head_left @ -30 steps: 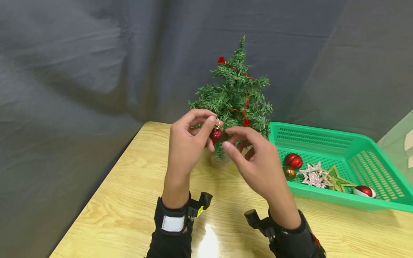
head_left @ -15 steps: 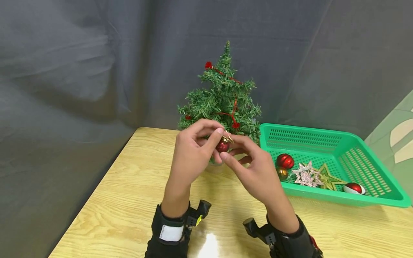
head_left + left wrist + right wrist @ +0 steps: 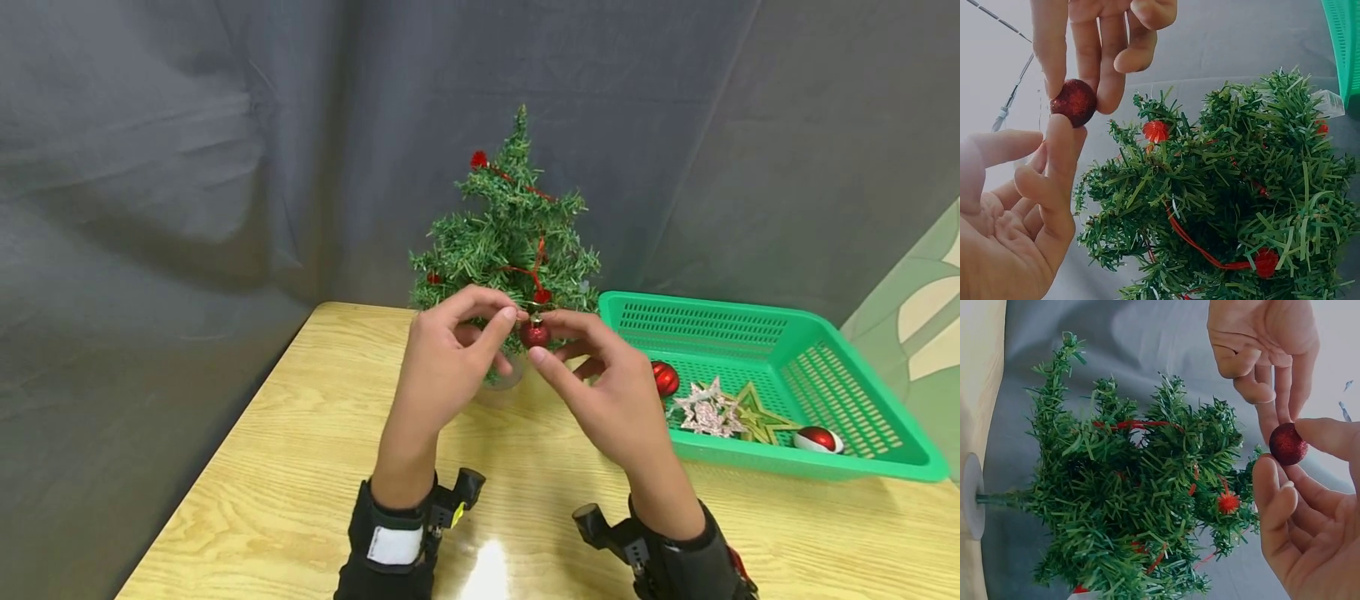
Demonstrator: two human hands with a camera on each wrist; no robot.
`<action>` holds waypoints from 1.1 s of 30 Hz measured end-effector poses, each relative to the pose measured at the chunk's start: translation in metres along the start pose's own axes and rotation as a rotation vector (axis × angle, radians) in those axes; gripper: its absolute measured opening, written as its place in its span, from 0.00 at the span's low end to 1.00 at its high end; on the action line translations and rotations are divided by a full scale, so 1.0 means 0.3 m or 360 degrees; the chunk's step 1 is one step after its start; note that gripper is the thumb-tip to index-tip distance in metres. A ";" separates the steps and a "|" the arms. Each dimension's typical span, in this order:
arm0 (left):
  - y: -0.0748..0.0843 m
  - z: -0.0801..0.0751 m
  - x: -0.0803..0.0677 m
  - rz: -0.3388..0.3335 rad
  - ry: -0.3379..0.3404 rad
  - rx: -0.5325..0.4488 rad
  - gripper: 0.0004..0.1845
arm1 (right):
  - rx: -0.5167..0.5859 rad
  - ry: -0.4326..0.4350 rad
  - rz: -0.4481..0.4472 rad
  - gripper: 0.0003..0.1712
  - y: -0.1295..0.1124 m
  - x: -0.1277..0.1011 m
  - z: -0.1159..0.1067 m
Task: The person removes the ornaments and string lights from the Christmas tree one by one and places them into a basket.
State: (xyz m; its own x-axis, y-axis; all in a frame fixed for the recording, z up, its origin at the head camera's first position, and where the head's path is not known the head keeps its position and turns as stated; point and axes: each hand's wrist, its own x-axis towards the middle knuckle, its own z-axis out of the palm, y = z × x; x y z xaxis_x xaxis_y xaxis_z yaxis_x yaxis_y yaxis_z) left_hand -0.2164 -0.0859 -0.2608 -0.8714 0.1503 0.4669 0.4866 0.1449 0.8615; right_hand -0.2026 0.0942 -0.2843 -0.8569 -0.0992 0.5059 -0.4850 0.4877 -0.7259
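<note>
Between my hands, in front of the small Christmas tree (image 3: 498, 237), is a glittery dark red bauble (image 3: 535, 334) with a gold cap. My right hand (image 3: 607, 387) pinches the ball between thumb and forefinger, which the right wrist view shows around the bauble (image 3: 1289, 444). Close beside it, my left hand (image 3: 450, 354) has thumb and forefinger together at the thin gold loop (image 3: 529, 303) above the cap. In the left wrist view the left forefinger lies right at the bauble (image 3: 1074, 102).
Red pompom strings (image 3: 542, 296) hang on the tree, whose round base (image 3: 502, 379) stands on the wooden table (image 3: 300, 433). To the right, a green basket (image 3: 840, 462) holds a striped red bauble (image 3: 664, 378), a silver snowflake (image 3: 708, 410), a green star (image 3: 761, 417) and a red-and-white ornament (image 3: 817, 439).
My right hand has come in from apart and taken hold of the ball, which the left fingers held before. The bauble has shifted right, and the left fingers are now at its loop.
</note>
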 end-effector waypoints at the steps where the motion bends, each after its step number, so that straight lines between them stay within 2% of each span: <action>1: 0.000 0.002 0.000 -0.0019 -0.0011 0.0023 0.07 | -0.0010 0.0008 0.0000 0.19 0.000 0.000 -0.002; 8: 0.017 0.027 -0.004 -0.0296 -0.0158 0.0239 0.15 | -0.0136 0.0083 -0.0051 0.20 -0.009 -0.005 -0.012; 10: 0.017 0.038 -0.003 -0.0297 -0.0165 0.0289 0.15 | -0.0206 0.0099 -0.0080 0.20 -0.011 -0.007 -0.015; 15: 0.011 0.061 0.000 -0.0217 -0.0135 0.0377 0.14 | -0.0345 0.0122 -0.0180 0.22 -0.012 -0.013 -0.029; 22: 0.011 0.074 -0.001 -0.0249 -0.0158 0.0389 0.14 | -0.0330 0.0152 -0.0362 0.22 -0.001 -0.010 -0.057; 26: 0.009 0.080 0.000 -0.0245 -0.0190 0.0429 0.15 | -0.0337 0.0155 -0.0335 0.21 0.008 -0.006 -0.073; 33: 0.000 0.079 0.002 -0.0158 -0.0176 0.0446 0.13 | -0.0416 0.0185 -0.0274 0.20 0.035 0.005 -0.092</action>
State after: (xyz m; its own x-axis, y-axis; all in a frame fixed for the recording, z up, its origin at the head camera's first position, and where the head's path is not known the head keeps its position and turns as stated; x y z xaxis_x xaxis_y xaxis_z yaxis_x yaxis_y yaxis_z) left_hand -0.2155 -0.0626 -0.2655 -0.9110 0.2252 0.3455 0.4109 0.4257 0.8062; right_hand -0.2041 0.1230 -0.2783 -0.7332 -0.1070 0.6715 -0.5467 0.6800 -0.4885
